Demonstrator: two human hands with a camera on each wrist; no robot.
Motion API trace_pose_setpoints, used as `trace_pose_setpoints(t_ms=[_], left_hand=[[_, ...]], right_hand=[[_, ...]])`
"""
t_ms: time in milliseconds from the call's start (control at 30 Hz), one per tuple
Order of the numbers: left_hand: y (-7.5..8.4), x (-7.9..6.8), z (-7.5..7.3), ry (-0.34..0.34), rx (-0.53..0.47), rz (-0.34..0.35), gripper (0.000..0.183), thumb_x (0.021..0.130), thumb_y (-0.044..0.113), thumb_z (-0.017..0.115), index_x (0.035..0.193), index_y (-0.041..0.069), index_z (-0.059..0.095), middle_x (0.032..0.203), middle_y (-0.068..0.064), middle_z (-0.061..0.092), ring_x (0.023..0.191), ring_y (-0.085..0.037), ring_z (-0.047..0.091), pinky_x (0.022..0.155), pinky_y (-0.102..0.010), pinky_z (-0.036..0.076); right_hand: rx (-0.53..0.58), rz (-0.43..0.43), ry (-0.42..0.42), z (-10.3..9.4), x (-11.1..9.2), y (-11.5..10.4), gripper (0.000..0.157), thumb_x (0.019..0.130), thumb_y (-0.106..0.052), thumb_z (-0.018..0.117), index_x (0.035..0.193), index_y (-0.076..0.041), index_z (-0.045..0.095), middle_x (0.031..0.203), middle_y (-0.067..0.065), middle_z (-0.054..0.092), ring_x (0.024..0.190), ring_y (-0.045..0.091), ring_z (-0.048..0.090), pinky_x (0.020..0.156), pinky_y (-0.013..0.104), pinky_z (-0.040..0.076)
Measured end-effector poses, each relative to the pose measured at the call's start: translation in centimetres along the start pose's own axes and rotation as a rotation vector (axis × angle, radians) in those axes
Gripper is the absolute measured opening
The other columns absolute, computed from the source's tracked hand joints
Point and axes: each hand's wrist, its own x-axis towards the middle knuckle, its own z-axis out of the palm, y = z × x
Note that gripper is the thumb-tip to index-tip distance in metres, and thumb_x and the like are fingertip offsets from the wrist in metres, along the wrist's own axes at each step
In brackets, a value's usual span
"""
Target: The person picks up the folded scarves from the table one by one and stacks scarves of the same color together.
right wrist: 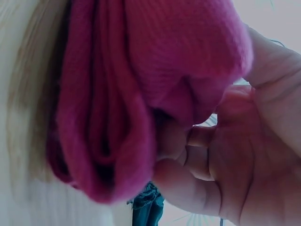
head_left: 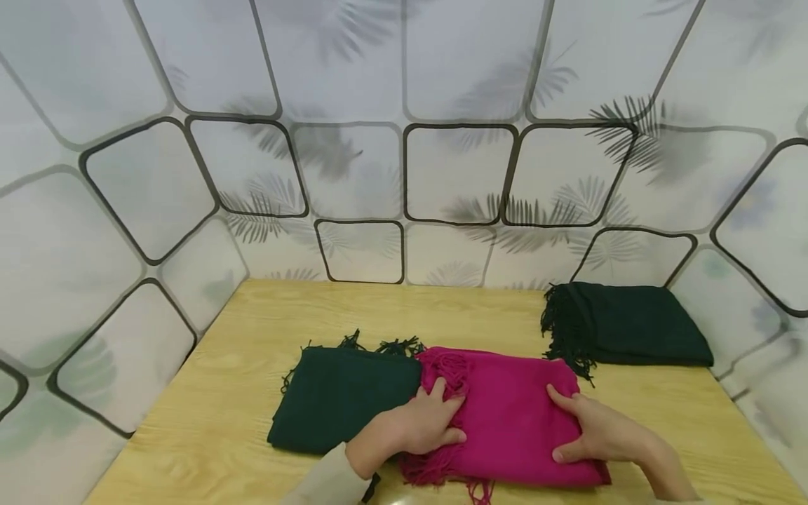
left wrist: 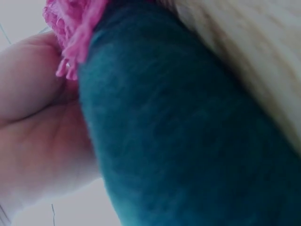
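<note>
A folded magenta scarf (head_left: 505,414) with fringe along its left side lies in the front middle of the table. My left hand (head_left: 426,421) rests on that fringed side, its fingers spread. At the opposite side, my right hand (head_left: 600,428) grips the folded edge, thumb on top. The right wrist view shows the stacked layers of the magenta scarf (right wrist: 108,103), with fingertips tucked in at the fold. A folded dark green scarf (head_left: 347,393) lies just left of the magenta one, partly behind my left forearm. In the left wrist view the green scarf (left wrist: 178,122) fills the middle.
Another folded dark green scarf (head_left: 644,326) lies at the back right, its fringe toward the left. Everything lies on a light wooden table (head_left: 208,414). A pale patterned curtain (head_left: 353,168) with leaf prints encloses the back and both sides.
</note>
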Motion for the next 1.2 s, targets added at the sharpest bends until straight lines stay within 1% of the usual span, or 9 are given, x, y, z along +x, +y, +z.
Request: trace_pose_setpoints(t_ms=[100, 233, 367, 500, 567, 700, 833, 900, 1200], left_hand=[[0.5, 0.2, 0.1, -0.018, -0.015, 0.016, 0.062, 0.1, 0.046, 0.053, 0.154, 0.019, 0.038, 0.16, -0.016, 0.02, 0.138, -0.05, 0.036, 0.102, -0.047, 0.047], [1.0, 0.2, 0.3, -0.04, -0.028, 0.022, 0.062, 0.1, 0.045, 0.055, 0.154, 0.019, 0.038, 0.159, -0.015, 0.021, 0.137, -0.049, 0.037, 0.101, -0.046, 0.047], [1.2, 0.2, 0.2, -0.023, -0.014, 0.035, 0.062, 0.1, 0.044, 0.055, 0.154, 0.019, 0.039, 0.158, -0.015, 0.023, 0.135, -0.049, 0.039, 0.1, -0.045, 0.048], [1.3, 0.5, -0.1, -0.01, -0.019, 0.033, 0.062, 0.1, 0.045, 0.055, 0.154, 0.019, 0.039, 0.158, -0.016, 0.022, 0.135, -0.05, 0.038, 0.098, -0.044, 0.049], [1.2, 0.6, -0.1, -0.017, -0.028, 0.023, 0.062, 0.1, 0.045, 0.055, 0.154, 0.02, 0.039, 0.159, -0.015, 0.021, 0.136, -0.05, 0.038, 0.098, -0.045, 0.049], [0.7, 0.4, 0.1, -0.033, -0.039, -0.005, 0.062, 0.099, 0.046, 0.056, 0.154, 0.021, 0.039, 0.159, -0.014, 0.021, 0.137, -0.049, 0.037, 0.099, -0.047, 0.049], [0.3, 0.2, 0.0, -0.021, -0.033, -0.003, 0.063, 0.099, 0.046, 0.055, 0.154, 0.021, 0.038, 0.159, -0.014, 0.021, 0.137, -0.05, 0.037, 0.1, -0.047, 0.048], [0.3, 0.2, -0.2, -0.01, -0.024, 0.005, 0.062, 0.1, 0.046, 0.055, 0.154, 0.021, 0.038, 0.159, -0.015, 0.022, 0.136, -0.05, 0.037, 0.099, -0.047, 0.048], [0.0, 0.1, -0.3, -0.006, -0.024, -0.014, 0.062, 0.099, 0.046, 0.055, 0.154, 0.021, 0.039, 0.158, -0.015, 0.022, 0.135, -0.05, 0.039, 0.098, -0.047, 0.05]], right_hand=[[-0.002, 0.034, -0.008, 0.1, -0.5, 0.4, 0.104, 0.073, -0.04, 0.086, 0.148, 0.011, 0.035, 0.14, 0.041, 0.04, 0.126, 0.058, 0.04, 0.095, 0.061, 0.043], [-0.002, 0.062, -0.033, 0.2, -0.9, 0.9, 0.104, 0.072, -0.042, 0.086, 0.148, 0.01, 0.037, 0.138, 0.038, 0.044, 0.12, 0.046, 0.049, 0.091, 0.054, 0.047], [-0.009, 0.041, -0.036, -0.1, -1.1, 1.3, 0.103, 0.073, -0.04, 0.086, 0.147, 0.011, 0.037, 0.135, 0.035, 0.048, 0.114, 0.038, 0.052, 0.085, 0.04, 0.049], [-0.01, 0.026, -0.033, -0.7, -1.0, 1.5, 0.102, 0.074, -0.038, 0.086, 0.148, 0.011, 0.035, 0.133, 0.032, 0.05, 0.11, 0.032, 0.052, 0.079, 0.029, 0.047], [0.0, 0.019, -0.039, -0.7, -0.8, 1.5, 0.102, 0.075, -0.039, 0.086, 0.148, 0.011, 0.035, 0.134, 0.032, 0.049, 0.111, 0.032, 0.052, 0.079, 0.027, 0.047], [0.036, -0.041, -0.052, -0.3, -0.6, 1.5, 0.1, 0.077, -0.037, 0.084, 0.148, 0.012, 0.033, 0.135, 0.033, 0.048, 0.11, 0.032, 0.052, 0.077, 0.024, 0.047], [0.085, -0.091, -0.057, -0.5, -0.5, 1.6, 0.098, 0.081, -0.033, 0.083, 0.149, 0.013, 0.03, 0.136, 0.035, 0.045, 0.108, 0.031, 0.05, 0.075, 0.021, 0.045], [0.118, -0.1, -0.062, -0.8, -0.5, 1.6, 0.097, 0.082, -0.03, 0.082, 0.15, 0.013, 0.028, 0.136, 0.035, 0.044, 0.108, 0.031, 0.049, 0.074, 0.022, 0.046], [0.25, -0.117, -0.072, -0.6, 0.2, 1.7, 0.096, 0.082, -0.023, 0.082, 0.152, 0.002, 0.022, 0.131, 0.028, 0.043, 0.1, 0.03, 0.05, 0.07, 0.026, 0.047]])
